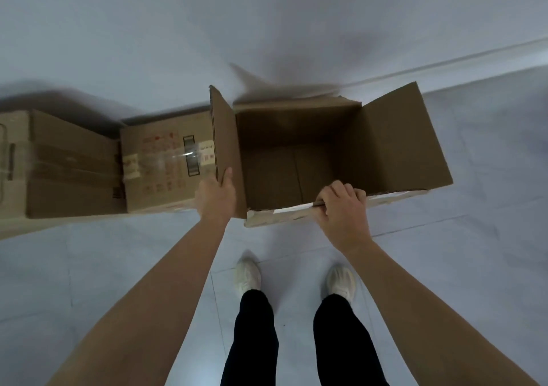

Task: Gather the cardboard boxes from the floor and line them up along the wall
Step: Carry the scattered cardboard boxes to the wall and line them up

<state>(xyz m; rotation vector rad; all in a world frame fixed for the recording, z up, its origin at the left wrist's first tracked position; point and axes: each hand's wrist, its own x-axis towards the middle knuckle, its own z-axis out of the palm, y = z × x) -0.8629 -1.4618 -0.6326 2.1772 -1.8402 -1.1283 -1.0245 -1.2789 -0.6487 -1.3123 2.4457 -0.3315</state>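
Pale tiled floor, white wall behind. Left grip clasps the open box's upright left flap, thumb on its edge. Right grip curls over the near rim. The open box sits by the wall, just beside a taped box. Another box lies further left.

There is one view only, from a wide-angle camera on the person's head. It looks steeply down and forward at the floor beside the wall, close above both arms.
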